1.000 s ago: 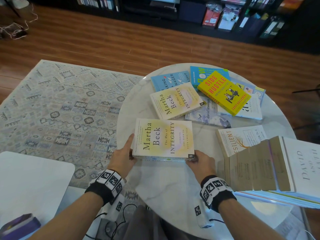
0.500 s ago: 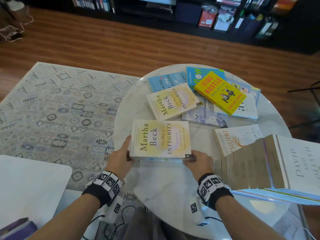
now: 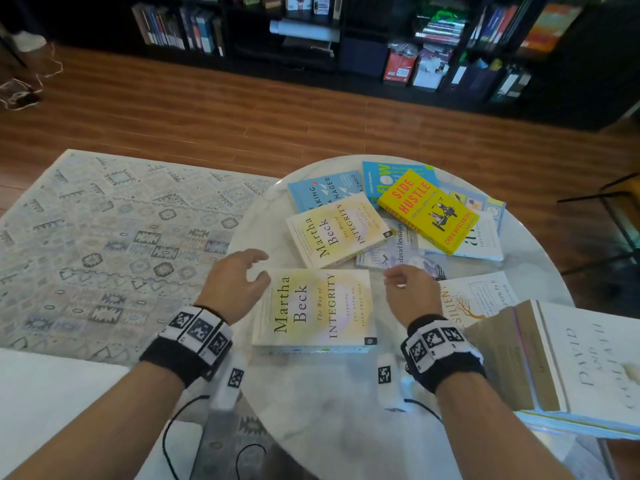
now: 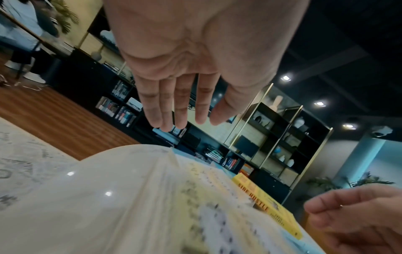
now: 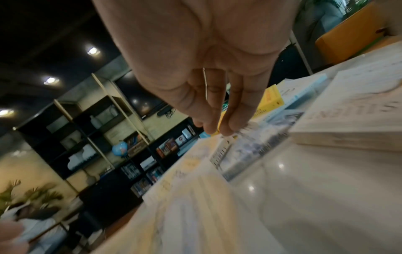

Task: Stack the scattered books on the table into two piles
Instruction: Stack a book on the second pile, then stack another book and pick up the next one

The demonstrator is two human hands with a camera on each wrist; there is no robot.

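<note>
1. Near bench [image 3: 311, 427] edge: "Martha Beck, The Way of INTEGRITY" [image 3: 315, 308] tops a low pile; left hand [image 3: 235, 285] and right hand [image 3: 412, 292] flank it, grips loose, empty.
2. Mid-bench: second Integrity copy [image 3: 337, 230].
3. Far edge: yellow "SIDE HUSTLE" [image 3: 427, 211].

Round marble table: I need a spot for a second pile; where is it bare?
Bare marble lies between the wrists, nearer than the pale Martha Beck book. The far half, around the yellow Side Hustle book, is crowded.

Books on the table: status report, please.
Left hand open, right hand open, both empty. Near pile set down. Scattered books remain beyond.
</note>
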